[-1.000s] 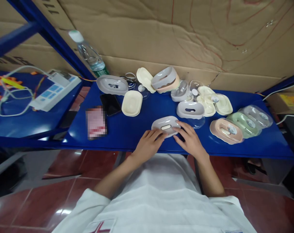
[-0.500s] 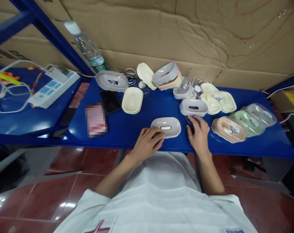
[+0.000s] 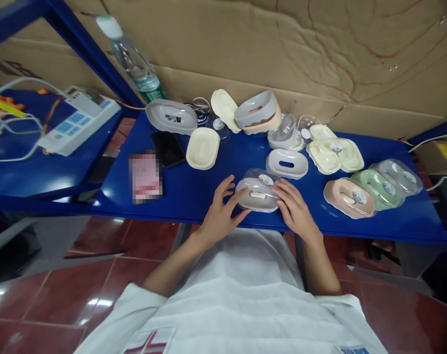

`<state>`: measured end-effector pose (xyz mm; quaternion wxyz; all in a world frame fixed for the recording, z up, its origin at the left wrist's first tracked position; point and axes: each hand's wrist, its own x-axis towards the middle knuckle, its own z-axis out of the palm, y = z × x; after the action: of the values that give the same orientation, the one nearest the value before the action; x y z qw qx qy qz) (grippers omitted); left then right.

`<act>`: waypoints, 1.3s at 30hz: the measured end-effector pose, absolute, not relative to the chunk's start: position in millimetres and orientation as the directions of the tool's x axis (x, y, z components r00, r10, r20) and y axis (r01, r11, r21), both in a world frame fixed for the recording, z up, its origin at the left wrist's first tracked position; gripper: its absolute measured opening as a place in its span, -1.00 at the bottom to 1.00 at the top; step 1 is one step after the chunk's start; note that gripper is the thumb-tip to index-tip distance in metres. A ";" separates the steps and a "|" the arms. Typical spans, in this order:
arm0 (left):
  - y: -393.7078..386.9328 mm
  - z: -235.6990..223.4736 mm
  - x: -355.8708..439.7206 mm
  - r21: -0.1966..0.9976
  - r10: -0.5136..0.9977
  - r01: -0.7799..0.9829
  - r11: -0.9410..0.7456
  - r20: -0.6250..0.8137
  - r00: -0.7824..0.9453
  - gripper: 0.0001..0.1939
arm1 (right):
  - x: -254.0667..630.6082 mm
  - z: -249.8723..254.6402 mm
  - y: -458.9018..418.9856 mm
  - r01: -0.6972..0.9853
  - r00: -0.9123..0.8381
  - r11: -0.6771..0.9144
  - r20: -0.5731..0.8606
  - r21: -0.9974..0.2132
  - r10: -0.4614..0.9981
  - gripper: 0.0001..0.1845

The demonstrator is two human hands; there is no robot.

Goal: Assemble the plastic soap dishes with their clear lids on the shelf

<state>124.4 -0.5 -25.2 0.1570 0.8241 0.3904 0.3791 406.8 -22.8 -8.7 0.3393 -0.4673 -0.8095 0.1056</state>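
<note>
A grey oval soap dish lies near the front edge of the blue shelf, and a clear plastic lid with a round sticker sits on top of it. My left hand is at the dish's left end, fingers spread and touching its rim. My right hand rests against the dish's right side, its fingers lying on the clear lid. Just behind stands another grey dish.
Behind and to the right lie several more soap dishes: cream, pink, green and clear-lidded. A dark phone, a blurred card, a water bottle and a white device with cables sit to the left. Cardboard backs the shelf.
My right hand reached right to a clear lid by the second grey dish, then brought it back onto the grey dish in front. My left hand's fingers have spread.
</note>
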 end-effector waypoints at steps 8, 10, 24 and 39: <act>2.7 -27.6 123.4 0.521 0.714 0.489 -0.699 0.540 0.445 -0.48 | 398.7 -6.6 -27.4 0.625 -0.396 0.623 0.496 -0.470 0.772 -0.52; 2.5 -28.0 121.9 0.514 0.706 0.486 -0.707 0.559 0.435 -0.51 | 398.2 -7.9 -28.1 0.634 -0.378 0.627 0.526 -0.453 0.762 -0.55; 38.3 -7.8 115.2 0.335 0.474 0.340 -0.878 0.517 0.713 -0.67 | 394.7 -11.3 -29.3 0.716 -0.440 0.640 0.531 -0.279 0.724 -0.49; 37.6 -12.1 122.1 0.289 0.488 0.394 -0.873 0.530 0.693 -0.66 | 391.9 -11.7 -25.4 0.722 -0.388 0.607 0.532 -0.332 0.752 -0.43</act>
<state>122.1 37.6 -12.1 0.0764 0.9170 0.2406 0.3089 391.9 -25.4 -11.7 0.3318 -0.4425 -0.8328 0.0229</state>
